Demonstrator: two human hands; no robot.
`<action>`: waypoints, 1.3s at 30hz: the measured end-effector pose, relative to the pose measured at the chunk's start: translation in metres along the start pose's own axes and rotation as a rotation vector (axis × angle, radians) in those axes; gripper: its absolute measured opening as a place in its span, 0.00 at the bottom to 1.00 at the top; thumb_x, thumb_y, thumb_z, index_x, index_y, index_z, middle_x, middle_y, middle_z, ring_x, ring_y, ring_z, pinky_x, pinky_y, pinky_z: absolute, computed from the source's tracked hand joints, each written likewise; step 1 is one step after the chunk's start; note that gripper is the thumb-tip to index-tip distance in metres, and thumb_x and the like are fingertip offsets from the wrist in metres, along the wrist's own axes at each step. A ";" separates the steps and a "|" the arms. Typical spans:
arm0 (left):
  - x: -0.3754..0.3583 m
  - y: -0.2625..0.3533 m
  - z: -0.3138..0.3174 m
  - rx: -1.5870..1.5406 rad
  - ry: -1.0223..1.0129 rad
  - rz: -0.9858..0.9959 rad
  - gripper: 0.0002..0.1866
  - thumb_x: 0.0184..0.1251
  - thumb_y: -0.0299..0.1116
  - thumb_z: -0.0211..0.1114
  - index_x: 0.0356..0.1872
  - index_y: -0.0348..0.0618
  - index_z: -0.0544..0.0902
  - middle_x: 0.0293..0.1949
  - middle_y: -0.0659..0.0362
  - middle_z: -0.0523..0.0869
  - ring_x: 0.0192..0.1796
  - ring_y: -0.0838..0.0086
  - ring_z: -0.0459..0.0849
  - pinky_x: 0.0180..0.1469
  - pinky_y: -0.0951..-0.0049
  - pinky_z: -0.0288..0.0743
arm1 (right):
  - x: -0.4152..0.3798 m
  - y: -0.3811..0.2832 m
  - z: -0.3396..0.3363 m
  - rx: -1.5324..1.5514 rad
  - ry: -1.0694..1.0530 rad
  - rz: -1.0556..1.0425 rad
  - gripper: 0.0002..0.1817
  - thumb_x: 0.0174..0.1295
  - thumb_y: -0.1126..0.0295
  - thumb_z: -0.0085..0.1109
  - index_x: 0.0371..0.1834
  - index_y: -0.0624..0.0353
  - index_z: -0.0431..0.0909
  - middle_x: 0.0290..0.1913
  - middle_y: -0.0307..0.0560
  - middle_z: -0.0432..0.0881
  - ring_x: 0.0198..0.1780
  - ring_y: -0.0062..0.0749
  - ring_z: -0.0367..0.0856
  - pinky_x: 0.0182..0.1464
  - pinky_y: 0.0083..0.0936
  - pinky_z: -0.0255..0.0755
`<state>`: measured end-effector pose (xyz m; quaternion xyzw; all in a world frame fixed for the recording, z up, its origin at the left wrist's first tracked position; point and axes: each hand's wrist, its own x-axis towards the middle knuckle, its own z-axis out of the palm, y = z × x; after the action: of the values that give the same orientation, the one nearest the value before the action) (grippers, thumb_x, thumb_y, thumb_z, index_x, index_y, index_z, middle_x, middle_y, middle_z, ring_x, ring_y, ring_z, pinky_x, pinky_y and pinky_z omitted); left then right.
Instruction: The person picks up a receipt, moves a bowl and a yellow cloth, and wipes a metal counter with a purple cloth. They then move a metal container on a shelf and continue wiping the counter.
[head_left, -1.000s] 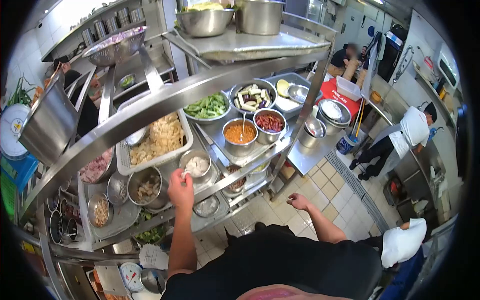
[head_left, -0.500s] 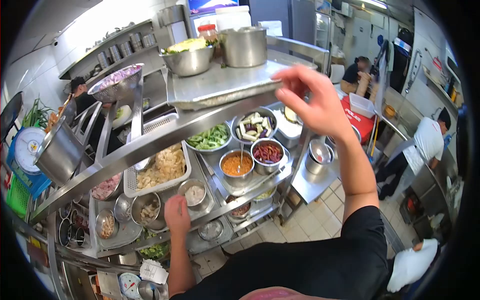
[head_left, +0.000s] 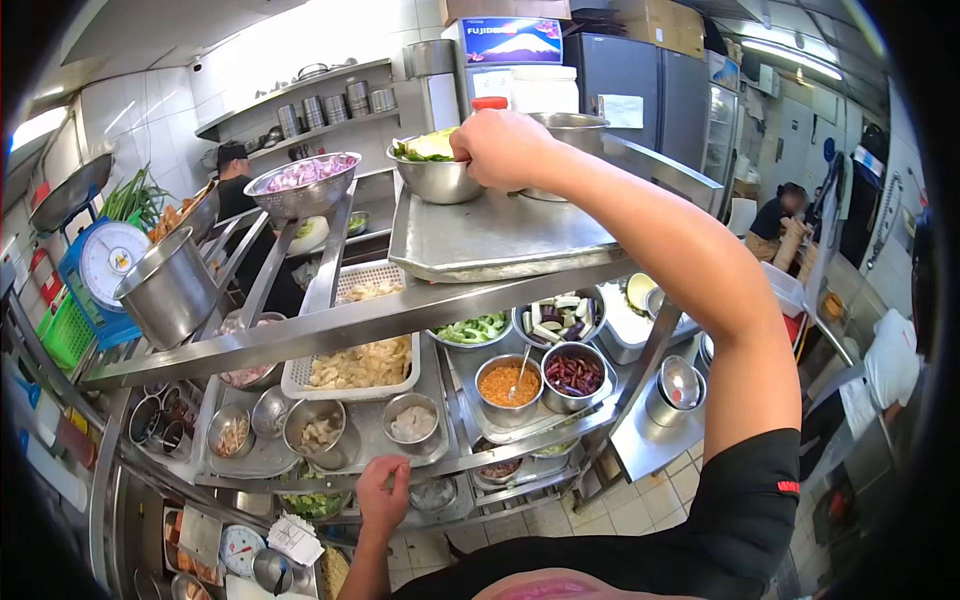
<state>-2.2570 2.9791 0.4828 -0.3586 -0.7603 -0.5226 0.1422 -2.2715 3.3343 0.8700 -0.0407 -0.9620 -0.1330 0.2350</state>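
- Your right hand (head_left: 505,150) is at the near-right rim of the round silver steel bowl (head_left: 437,185) of green leaves and pale yellow pieces, on the top shelf; its fingertips are hidden, so I can't tell whether they grip rim or contents.
- Pressing on that one side could tip the bowl and spill leaves.
- Your raised forearm crosses before the wide silver steel pot (head_left: 580,122); a sideways swing might knock it.
- Your left hand (head_left: 382,490) has its fingers curled, perhaps around nothing; I can't tell. Lifting it carelessly could bump the small round steel pot (head_left: 411,422) of pale pieces just above.
- Beneath the bowl lies a flat grey metal tray (head_left: 500,235); its smooth face may let things slide.
- Around you: a silver perforated colander (head_left: 300,190) of purple-white pieces, a tall dark-grey refrigerator (head_left: 622,80) behind, and a dark-capped person (head_left: 235,190) beyond the shelving.
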 end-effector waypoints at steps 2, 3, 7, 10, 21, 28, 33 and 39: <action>-0.003 -0.001 -0.002 0.001 0.004 -0.014 0.02 0.66 0.24 0.69 0.38 0.38 0.86 0.38 0.52 0.89 0.41 0.59 0.88 0.48 0.66 0.80 | -0.005 0.000 -0.002 0.031 0.030 -0.010 0.08 0.54 0.72 0.65 0.37 0.56 0.86 0.39 0.50 0.88 0.46 0.49 0.87 0.49 0.43 0.80; -0.004 0.002 -0.004 0.005 0.008 -0.013 0.02 0.66 0.24 0.69 0.38 0.38 0.86 0.38 0.52 0.89 0.41 0.59 0.88 0.47 0.67 0.80 | -0.010 0.001 -0.006 0.030 0.038 -0.027 0.08 0.54 0.71 0.66 0.37 0.57 0.86 0.38 0.50 0.87 0.45 0.48 0.87 0.48 0.43 0.80; -0.006 0.005 -0.008 -0.006 0.034 0.004 0.04 0.68 0.27 0.69 0.38 0.36 0.87 0.37 0.52 0.90 0.39 0.63 0.87 0.46 0.68 0.79 | -0.032 0.007 -0.044 0.151 -0.100 -0.101 0.09 0.56 0.69 0.69 0.39 0.59 0.88 0.38 0.48 0.88 0.44 0.42 0.88 0.49 0.39 0.80; -0.004 0.007 -0.009 -0.046 0.021 -0.037 0.04 0.68 0.26 0.68 0.37 0.36 0.87 0.36 0.53 0.90 0.39 0.65 0.87 0.46 0.69 0.79 | -0.025 0.021 -0.066 0.364 -0.001 -0.083 0.12 0.61 0.65 0.70 0.43 0.59 0.89 0.41 0.49 0.90 0.46 0.38 0.88 0.54 0.33 0.78; -0.014 -0.004 0.002 -0.160 -0.072 -0.062 0.04 0.68 0.28 0.69 0.37 0.38 0.87 0.37 0.53 0.90 0.40 0.64 0.89 0.47 0.69 0.80 | 0.045 0.021 -0.038 0.257 -0.250 -0.128 0.18 0.54 0.68 0.74 0.49 0.56 0.87 0.46 0.47 0.90 0.48 0.38 0.86 0.53 0.32 0.77; -0.035 -0.016 -0.006 -0.117 -0.025 -0.170 0.04 0.67 0.27 0.70 0.36 0.37 0.88 0.34 0.54 0.90 0.38 0.66 0.88 0.45 0.71 0.80 | 0.063 0.064 -0.047 0.113 -0.169 -0.075 0.15 0.53 0.71 0.70 0.46 0.57 0.88 0.41 0.46 0.90 0.45 0.33 0.87 0.50 0.31 0.79; -0.043 -0.019 -0.015 -0.117 -0.021 -0.204 0.04 0.66 0.27 0.70 0.36 0.36 0.88 0.33 0.53 0.89 0.36 0.67 0.88 0.43 0.71 0.80 | 0.047 0.112 -0.050 -0.084 -0.446 0.447 0.21 0.58 0.62 0.69 0.56 0.53 0.86 0.46 0.47 0.89 0.41 0.35 0.88 0.42 0.35 0.83; -0.039 -0.019 -0.012 -0.127 -0.033 -0.183 0.04 0.66 0.27 0.70 0.35 0.36 0.88 0.34 0.53 0.89 0.36 0.68 0.88 0.43 0.72 0.80 | 0.034 0.157 -0.011 0.393 -0.665 0.558 0.25 0.62 0.60 0.70 0.64 0.43 0.82 0.49 0.39 0.88 0.42 0.33 0.88 0.43 0.37 0.84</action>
<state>-2.2450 2.9492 0.4520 -0.3045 -0.7574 -0.5746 0.0584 -2.2753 3.4830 0.9323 -0.2927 -0.9443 0.1401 -0.0556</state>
